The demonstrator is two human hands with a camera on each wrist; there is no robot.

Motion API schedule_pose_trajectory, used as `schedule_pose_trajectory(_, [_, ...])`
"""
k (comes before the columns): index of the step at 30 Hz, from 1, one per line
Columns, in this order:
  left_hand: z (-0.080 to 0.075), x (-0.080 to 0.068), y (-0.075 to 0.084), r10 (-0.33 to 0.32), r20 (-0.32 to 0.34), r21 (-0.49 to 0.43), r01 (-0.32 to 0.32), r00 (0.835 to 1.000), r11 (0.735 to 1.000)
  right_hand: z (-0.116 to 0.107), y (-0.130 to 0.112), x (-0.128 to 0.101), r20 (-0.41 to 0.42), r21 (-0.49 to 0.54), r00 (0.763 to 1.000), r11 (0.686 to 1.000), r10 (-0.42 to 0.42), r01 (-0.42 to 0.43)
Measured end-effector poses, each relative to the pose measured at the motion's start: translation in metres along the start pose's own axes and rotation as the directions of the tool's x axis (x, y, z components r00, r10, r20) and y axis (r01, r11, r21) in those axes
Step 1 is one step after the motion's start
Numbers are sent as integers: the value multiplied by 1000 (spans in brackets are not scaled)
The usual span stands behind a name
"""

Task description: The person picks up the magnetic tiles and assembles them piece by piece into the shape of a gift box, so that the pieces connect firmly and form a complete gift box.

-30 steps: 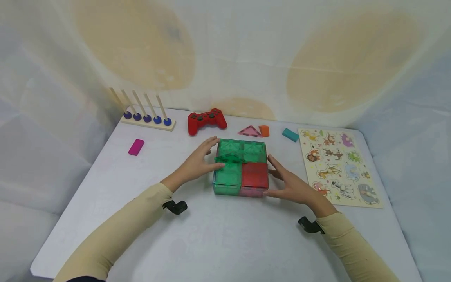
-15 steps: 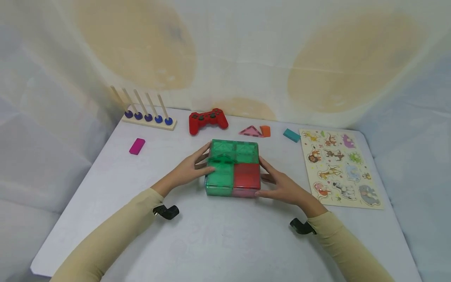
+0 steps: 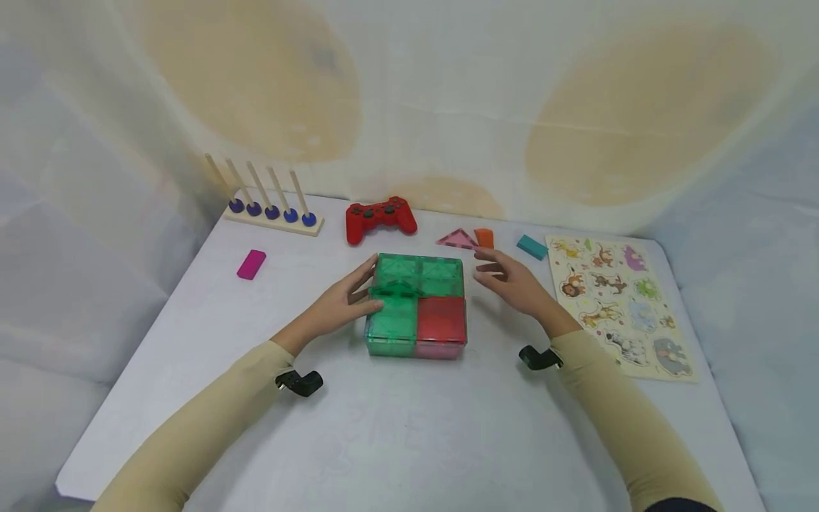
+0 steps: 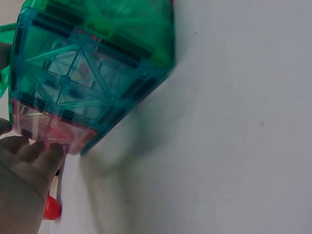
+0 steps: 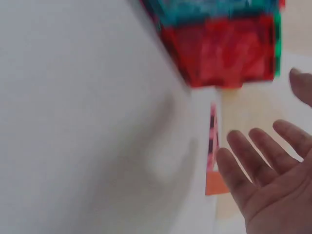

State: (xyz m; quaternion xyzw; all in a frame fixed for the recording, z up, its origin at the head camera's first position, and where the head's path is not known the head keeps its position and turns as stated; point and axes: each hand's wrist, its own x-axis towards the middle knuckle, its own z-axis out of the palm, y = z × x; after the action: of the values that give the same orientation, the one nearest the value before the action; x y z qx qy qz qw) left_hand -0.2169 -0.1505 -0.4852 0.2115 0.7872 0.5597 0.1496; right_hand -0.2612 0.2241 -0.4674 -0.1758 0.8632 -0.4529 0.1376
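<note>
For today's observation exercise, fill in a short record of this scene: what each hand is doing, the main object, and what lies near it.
Left hand: fingers rest against the left side of the tile box
Right hand: open, off the box, beside its right edge
Main object: tile box, green with one red quarter
Behind box: red controller, pink triangle, orange block
Right of box: animal puzzle

Toy-strewn table (image 3: pixel 397 427), draped backdrop (image 3: pixel 409 92)
</note>
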Motion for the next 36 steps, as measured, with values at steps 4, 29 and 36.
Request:
schedule_pose_trajectory(4, [-1,6,-1,27,-5,16,-27,1000,999,-10,2,33,-45,-132,999,991,-23,17])
schedule_pose_trajectory(29, [-1,-2,33,43,27,-11,-43,999,999,-6,11,116,100,-663,995,744,-28,87])
schedule_pose_trajectory(36, [-2,-3,33,45,20,-11,-45,999,999,-4,5,119,108,-687,994,720,-29,96])
